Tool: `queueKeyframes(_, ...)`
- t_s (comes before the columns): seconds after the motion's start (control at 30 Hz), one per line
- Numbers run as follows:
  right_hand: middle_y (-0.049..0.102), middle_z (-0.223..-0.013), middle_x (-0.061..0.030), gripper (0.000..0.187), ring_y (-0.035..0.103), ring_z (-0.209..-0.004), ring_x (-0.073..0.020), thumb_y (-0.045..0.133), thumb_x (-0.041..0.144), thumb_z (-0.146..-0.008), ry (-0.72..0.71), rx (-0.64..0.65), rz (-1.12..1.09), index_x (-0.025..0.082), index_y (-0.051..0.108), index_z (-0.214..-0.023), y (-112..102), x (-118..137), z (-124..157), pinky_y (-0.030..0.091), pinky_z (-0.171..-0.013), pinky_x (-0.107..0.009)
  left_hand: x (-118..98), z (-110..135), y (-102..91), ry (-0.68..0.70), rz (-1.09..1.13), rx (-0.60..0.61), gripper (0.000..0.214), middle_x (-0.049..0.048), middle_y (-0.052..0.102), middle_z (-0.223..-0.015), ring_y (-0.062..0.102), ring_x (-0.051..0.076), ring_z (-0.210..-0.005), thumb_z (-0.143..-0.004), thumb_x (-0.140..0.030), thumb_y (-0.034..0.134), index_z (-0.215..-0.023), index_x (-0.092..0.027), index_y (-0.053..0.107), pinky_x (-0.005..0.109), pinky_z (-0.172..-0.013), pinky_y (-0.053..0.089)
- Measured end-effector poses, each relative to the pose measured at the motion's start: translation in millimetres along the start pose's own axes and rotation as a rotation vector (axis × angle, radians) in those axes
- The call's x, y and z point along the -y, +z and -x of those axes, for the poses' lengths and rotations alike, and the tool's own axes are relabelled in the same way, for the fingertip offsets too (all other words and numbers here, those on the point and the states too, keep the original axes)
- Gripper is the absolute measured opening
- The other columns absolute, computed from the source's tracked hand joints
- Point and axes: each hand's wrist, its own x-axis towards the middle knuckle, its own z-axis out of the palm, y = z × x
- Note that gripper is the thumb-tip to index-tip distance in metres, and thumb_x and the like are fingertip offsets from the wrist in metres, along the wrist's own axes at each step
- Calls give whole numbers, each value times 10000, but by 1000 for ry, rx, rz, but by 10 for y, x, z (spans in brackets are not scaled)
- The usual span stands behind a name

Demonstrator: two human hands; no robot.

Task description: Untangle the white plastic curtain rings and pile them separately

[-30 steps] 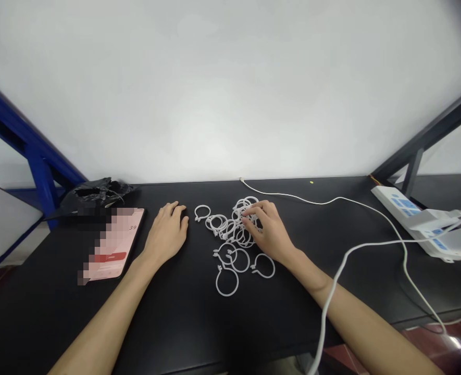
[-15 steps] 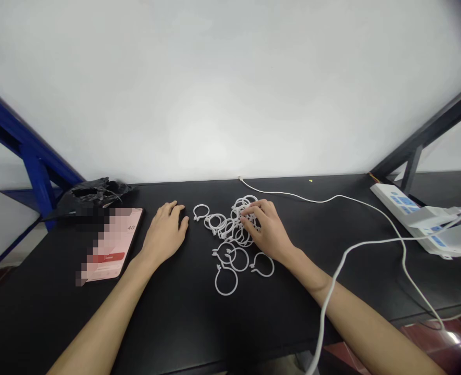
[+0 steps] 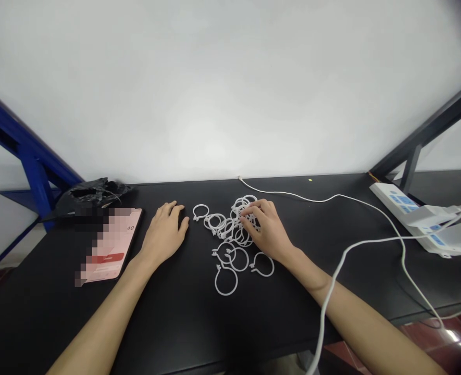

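Black tabletop under a white wall carries a heap of white rings at its middle. The right hand lies on the heap, fingers bent onto it; whether they pinch a ring cannot be told. The left hand rests flat, empty, just beside.

Rings lie mid-table, between both hands; phone left, bag behind it; power strip far right.

Open-clasp white plastic rings, loosely heaped flat on black table
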Motion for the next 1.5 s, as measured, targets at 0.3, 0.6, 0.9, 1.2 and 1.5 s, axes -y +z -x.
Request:
queueKeyframes(0.3, 557, -1021, -89, 76, 503, -1007, -244, 571, 254, -929, -8, -2, -7, 212, 618, -972, 6, -5, 0, 486, -890, -423, 3, 1, 5, 12, -10, -12, 461, 193, 487, -1411, 405, 350, -1343, -958, -351, 387, -1288, -72, 549, 482, -1111, 367)
queueKeyframes(0.6, 558, -1027, -87, 88, 500, -1021, -245, 571, 259, -930, 8, 19, 1, 211, 622, -984, -4, -3, 3, 480, -908, -422, 26, -2, 24, 33, -30, -21, 465, 197, 496, -1404, 419, 342, -1337, -958, -364, 384, -1286, -78, 549, 492, -1098, 385)
queueKeyframes(0.9, 561, -1027, -89, 91, 509, -1015, -249, 570, 259, -926, 2, 2, 5, 216, 626, -983, 8, -16, 7, 484, -901, -435, 12, 7, 10, 45, -27, -21, 458, 192, 498, -1407, 414, 340, -1345, -958, -361, 379, -1286, -90, 548, 499, -1102, 376)
queueKeyframes(1.2, 565, -1029, -91, 93, 519, -1024, -260, 558, 256, -928, 5, 2, -1, 228, 622, -988, -3, -7, -5, 486, -894, -452, -7, 13, -20, 41, -21, -16, 451, 193, 506, -1394, 419, 348, -1333, -955, -352, 383, -1278, -87, 555, 497, -1097, 375)
queueKeyframes(1.5, 560, -1030, -92, 91, 511, -1022, -251, 562, 253, -928, -6, -2, 4, 218, 623, -986, -3, -5, -4, 477, -907, -439, -132, 26, -32, 185, 29, -22, 427, 108, 507, -1391, 458, 301, -1275, -958, -179, 345, -1317, -240, 567, 488, -1038, 430)
